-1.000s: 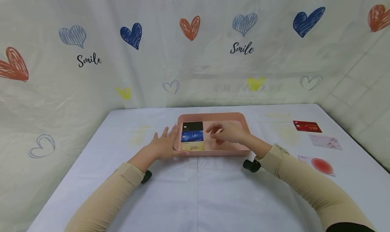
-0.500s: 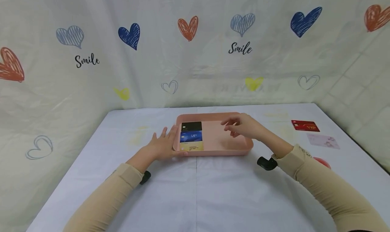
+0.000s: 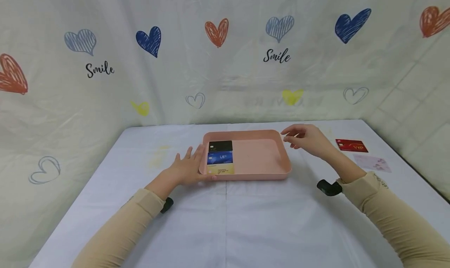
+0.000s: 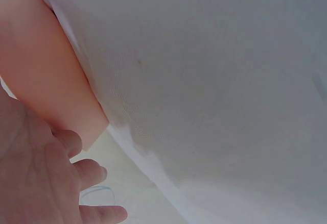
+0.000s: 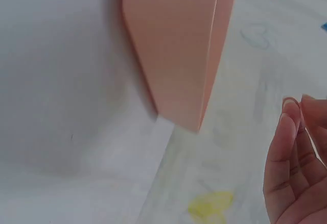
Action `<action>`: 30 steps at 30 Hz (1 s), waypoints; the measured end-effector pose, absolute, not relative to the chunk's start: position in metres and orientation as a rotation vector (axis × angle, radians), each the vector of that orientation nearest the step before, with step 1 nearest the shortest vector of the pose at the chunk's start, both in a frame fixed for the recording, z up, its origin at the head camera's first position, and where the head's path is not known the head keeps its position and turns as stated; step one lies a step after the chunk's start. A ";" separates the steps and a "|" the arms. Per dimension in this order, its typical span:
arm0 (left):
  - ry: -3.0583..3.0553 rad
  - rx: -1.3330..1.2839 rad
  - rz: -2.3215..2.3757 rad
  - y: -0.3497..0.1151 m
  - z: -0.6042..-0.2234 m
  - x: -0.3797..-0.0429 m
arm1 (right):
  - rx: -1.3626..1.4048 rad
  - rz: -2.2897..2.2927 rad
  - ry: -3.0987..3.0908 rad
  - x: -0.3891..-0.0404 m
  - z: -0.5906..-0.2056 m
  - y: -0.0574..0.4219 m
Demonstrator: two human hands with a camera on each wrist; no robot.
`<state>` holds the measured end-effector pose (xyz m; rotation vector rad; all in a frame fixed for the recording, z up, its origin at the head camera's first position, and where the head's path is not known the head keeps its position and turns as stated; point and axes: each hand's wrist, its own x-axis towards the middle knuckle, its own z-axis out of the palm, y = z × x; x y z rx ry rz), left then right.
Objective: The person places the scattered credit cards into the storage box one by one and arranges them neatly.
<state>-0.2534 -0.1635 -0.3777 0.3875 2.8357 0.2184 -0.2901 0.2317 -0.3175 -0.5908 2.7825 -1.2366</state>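
Observation:
A shallow pink tray [image 3: 261,156] lies on the white-covered table, with a black card [image 3: 220,146], a blue VIP card [image 3: 220,157] and a gold card [image 3: 220,169] stacked edge to edge along its left side. Spread fingers of my left hand [image 3: 188,169] rest against the tray's left end, the thumb along its front edge. Off the tray's right end, in the air, is my right hand [image 3: 307,141], its fingers loosely bent and holding nothing. The right wrist view shows this hand [image 5: 301,168] apart from the tray wall [image 5: 171,45].
To the right on the table lie a red VIP card [image 3: 351,145] and a pale pink patterned card [image 3: 372,163]. My right sleeve [image 3: 386,217] crosses the table's right side. A white curtain [image 3: 246,76] printed with hearts hangs behind.
My right hand has moved right, from over the tray to beyond its right end. A card with a red circle is now hidden behind the right arm. The left hand stays put.

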 end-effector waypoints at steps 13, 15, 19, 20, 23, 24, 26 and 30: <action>2.833 0.382 0.230 -0.166 -0.379 -0.253 | -0.457 -1.154 2.919 -0.302 -0.319 0.286; 2.833 0.385 0.236 -0.166 -0.380 -0.252 | -0.431 -1.143 2.931 -0.305 -0.321 0.296; 2.834 0.384 0.238 -0.165 -0.380 -0.252 | -0.328 -1.128 2.923 -0.311 -0.328 0.317; 2.834 0.383 0.238 -0.165 -0.380 -0.252 | -0.305 -1.125 2.920 -0.312 -0.329 0.322; 2.831 0.378 0.236 -0.164 -0.380 -0.252 | -0.240 -1.116 2.921 -0.314 -0.333 0.335; 2.830 0.377 0.239 -0.164 -0.380 -0.252 | -0.233 -1.118 2.923 -0.315 -0.334 0.339; 2.828 0.377 0.245 -0.164 -0.381 -0.253 | -0.223 -1.114 2.940 -0.316 -0.336 0.346; 2.836 0.396 0.237 -0.165 -0.383 -0.254 | -0.208 -1.075 2.990 -0.319 -0.340 0.356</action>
